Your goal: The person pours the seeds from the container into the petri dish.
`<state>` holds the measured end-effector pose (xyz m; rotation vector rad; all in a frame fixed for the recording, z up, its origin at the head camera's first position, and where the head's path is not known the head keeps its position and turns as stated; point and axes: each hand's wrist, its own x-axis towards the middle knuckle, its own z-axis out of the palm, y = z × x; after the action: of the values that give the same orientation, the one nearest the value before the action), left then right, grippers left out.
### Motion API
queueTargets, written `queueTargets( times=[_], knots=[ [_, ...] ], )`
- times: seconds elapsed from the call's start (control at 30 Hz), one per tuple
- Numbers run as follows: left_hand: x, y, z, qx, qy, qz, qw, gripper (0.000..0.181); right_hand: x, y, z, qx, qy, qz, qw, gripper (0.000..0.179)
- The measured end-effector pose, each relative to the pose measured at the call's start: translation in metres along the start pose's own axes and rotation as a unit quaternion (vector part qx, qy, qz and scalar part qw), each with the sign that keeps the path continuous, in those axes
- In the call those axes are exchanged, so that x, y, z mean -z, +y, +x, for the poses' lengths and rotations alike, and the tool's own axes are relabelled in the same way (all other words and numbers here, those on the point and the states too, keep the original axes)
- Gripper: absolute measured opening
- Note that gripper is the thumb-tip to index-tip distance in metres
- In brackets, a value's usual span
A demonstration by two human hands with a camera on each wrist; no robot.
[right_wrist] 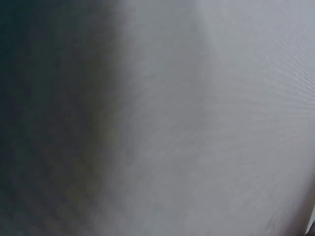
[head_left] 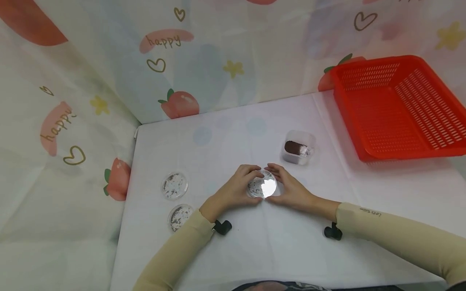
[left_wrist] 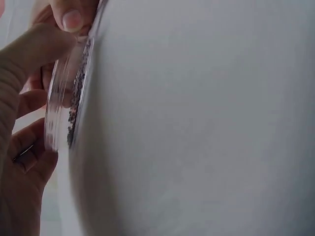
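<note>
Both hands hold a clear round petri dish (head_left: 256, 187) between them, low over the white table. My left hand (head_left: 238, 188) grips its left rim, thumb in front and fingers behind. From the other side my right hand (head_left: 293, 192) curls round the right rim. Glare covers part of the lid. In the left wrist view the dish (left_wrist: 56, 108) appears edge-on, with dark granules (left_wrist: 76, 105) in a thin layer along its bottom. The right wrist view gives only blurred white cloth, and neither the hand nor the dish appears there.
Two more petri dishes with dark specks, an upper one (head_left: 174, 186) and a lower one (head_left: 179, 217), lie left; the left sleeve borders the lower one. A clear tub (head_left: 297, 158) with dark brown material stands behind the right hand. A red basket (head_left: 371, 117) occupies the back right.
</note>
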<state>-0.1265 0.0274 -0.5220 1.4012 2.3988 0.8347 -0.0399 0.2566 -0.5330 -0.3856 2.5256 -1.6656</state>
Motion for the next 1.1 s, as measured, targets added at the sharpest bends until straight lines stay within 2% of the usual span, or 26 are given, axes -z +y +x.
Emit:
queueTargets(
  times=[0.13, 0.27, 0.37, 0.43, 0.57, 0.67, 0.73, 0.8, 0.87, 0.97, 1.03, 1.1],
  knots=[
    [0.007, 0.007, 0.002, 0.009, -0.021, 0.041, 0.9989, 0.064, 0.002, -0.003, 0.001, 0.000, -0.009, -0.018, 0.9998, 0.100],
    [0.014, 0.013, 0.008, 0.019, -0.046, 0.082, 0.9953, 0.063, 0.008, -0.005, 0.002, -0.027, -0.019, -0.015, 0.9993, 0.102],
    [0.024, 0.006, 0.013, 0.064, -0.058, 0.094, 0.9918, 0.065, 0.018, -0.009, 0.005, -0.053, -0.010, -0.020, 0.9983, 0.097],
    [0.036, -0.007, 0.017, 0.105, -0.053, 0.099, 0.9881, 0.067, 0.030, -0.011, 0.007, -0.064, 0.003, -0.035, 0.9973, 0.089],
    [0.073, -0.053, 0.015, 0.175, -0.038, 0.116, 0.9769, 0.067, 0.057, -0.014, 0.009, -0.087, 0.009, -0.076, 0.9933, 0.068],
    [0.102, -0.087, 0.004, 0.231, -0.029, 0.121, 0.9650, 0.065, 0.072, -0.008, 0.011, -0.096, 0.007, -0.093, 0.9910, 0.060],
    [0.117, -0.102, -0.007, 0.270, -0.022, 0.114, 0.9558, 0.064, 0.078, -0.001, 0.012, -0.096, 0.013, -0.098, 0.9905, 0.057],
    [0.125, -0.114, -0.018, 0.300, -0.018, 0.102, 0.9484, 0.063, 0.082, 0.005, 0.012, -0.097, 0.019, -0.100, 0.9900, 0.056],
    [0.128, -0.121, -0.025, 0.312, -0.018, 0.090, 0.9457, 0.063, 0.084, 0.010, 0.010, -0.099, 0.023, -0.103, 0.9896, 0.055],
    [0.126, -0.122, -0.030, 0.316, -0.018, 0.089, 0.9444, 0.065, 0.084, 0.012, 0.008, -0.095, 0.025, -0.101, 0.9901, 0.055],
    [0.122, -0.114, -0.027, 0.302, -0.016, 0.114, 0.9462, 0.066, 0.083, 0.009, 0.006, -0.087, 0.021, -0.092, 0.9917, 0.055],
    [0.115, -0.101, -0.021, 0.270, -0.017, 0.147, 0.9513, 0.066, 0.081, 0.003, 0.004, -0.079, 0.014, -0.089, 0.9929, 0.055]
  ],
)
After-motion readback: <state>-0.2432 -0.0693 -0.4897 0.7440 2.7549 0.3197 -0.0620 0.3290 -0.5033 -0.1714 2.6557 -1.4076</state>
